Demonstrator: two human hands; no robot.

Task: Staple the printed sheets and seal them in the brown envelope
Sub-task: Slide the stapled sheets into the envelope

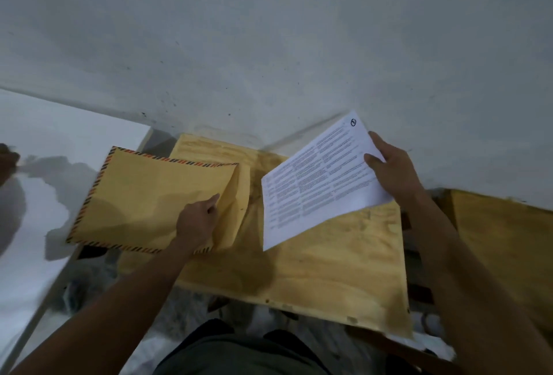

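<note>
The brown envelope (pixel 143 198) with a red-and-black striped border lies partly on the wooden board (pixel 323 270), its open flap end pointing right. My left hand (pixel 197 222) grips the envelope at its mouth, thumb on top near the flap. My right hand (pixel 392 168) holds the printed sheets (pixel 317 183) by their far right edge, raised and tilted above the board. The sheets' left edge hangs a little to the right of the envelope's opening, apart from it. No stapler is in view.
A white table surface (pixel 45 165) lies to the left, with part of another hand (pixel 7 162) at the far left edge. A grey wall (pixel 269 45) rises behind the board. A second wooden panel (pixel 502 249) sits at right. My lap (pixel 239 350) is below.
</note>
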